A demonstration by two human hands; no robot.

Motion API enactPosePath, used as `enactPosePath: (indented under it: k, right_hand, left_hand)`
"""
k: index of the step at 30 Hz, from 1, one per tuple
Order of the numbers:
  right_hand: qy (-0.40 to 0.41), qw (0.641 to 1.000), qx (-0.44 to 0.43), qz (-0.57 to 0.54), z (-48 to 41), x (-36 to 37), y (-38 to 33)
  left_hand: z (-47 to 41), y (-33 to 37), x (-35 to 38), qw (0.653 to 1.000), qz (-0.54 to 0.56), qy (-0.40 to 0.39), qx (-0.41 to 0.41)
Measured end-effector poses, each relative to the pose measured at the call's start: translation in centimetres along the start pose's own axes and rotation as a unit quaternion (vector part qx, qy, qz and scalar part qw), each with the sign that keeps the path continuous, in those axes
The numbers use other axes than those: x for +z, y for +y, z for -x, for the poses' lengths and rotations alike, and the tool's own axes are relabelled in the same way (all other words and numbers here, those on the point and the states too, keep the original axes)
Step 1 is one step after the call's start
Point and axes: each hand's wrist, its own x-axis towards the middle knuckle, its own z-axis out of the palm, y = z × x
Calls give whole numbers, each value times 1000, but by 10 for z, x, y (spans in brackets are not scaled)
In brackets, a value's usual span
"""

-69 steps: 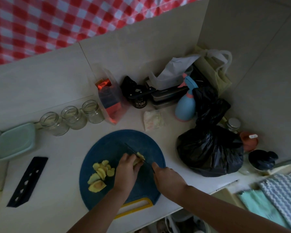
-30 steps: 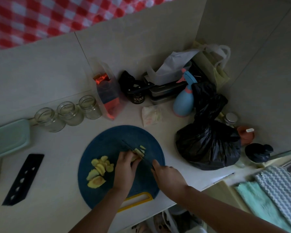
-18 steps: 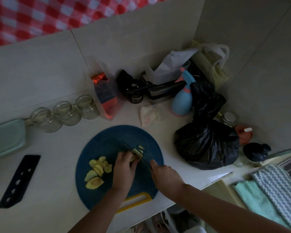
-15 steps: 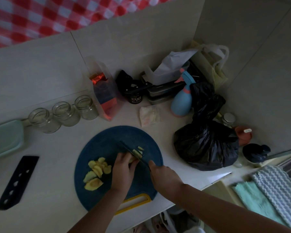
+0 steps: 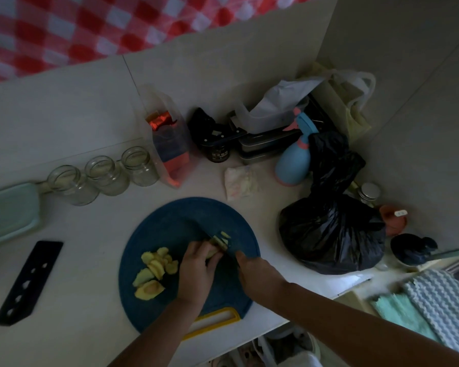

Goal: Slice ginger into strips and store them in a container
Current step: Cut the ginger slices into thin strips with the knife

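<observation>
A pale worktop [image 5: 85,260] sits dim in a tiled corner, its near edge cutting diagonally under the forearms. Open surface lies to the left around a black knife sheath [image 5: 28,283]; the far right corner is crowded by a black bag [image 5: 331,234] and a blue spray bottle [image 5: 293,165]. On the round blue cutting board [image 5: 175,223], the left hand [image 5: 196,271] has its fingers curled down on a ginger piece [image 5: 213,252], beside the knife [image 5: 215,238] gripped by the right hand [image 5: 257,274]. Cut strips [image 5: 224,238] lie just right of the blade; ginger slices [image 5: 154,274] are heaped left. Three open glass jars [image 5: 101,174] stand along the far wall, contents indiscernible, beside a pale green lidded container [image 5: 10,213].
</observation>
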Motion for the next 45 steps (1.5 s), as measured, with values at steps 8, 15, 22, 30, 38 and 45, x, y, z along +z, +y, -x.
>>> enactPosePath:
  k: [8, 15, 22, 30, 38, 45]
  right_hand:
    - [24, 998, 13, -63, -5, -2, 4]
    - [57, 991, -7, -123, 1, -14, 13]
    - [92, 994, 13, -58, 20, -3, 3]
    - [75, 997, 3, -6, 23, 2, -2]
    - [66, 998, 18, -2, 24, 4, -7]
    - [56, 998, 13, 21, 23, 6, -8]
  left_hand:
    - [1, -3, -1, 1000, 11, -9, -16]
    - [7, 3, -2, 1000, 3, 19, -3]
    - [5, 7, -5, 1000, -8, 10, -1]
    - [5, 7, -3, 1000, -14, 15, 3]
    - [7, 10, -5, 1000, -6, 20, -3]
    - [7, 10, -4, 1000, -5, 19, -9]
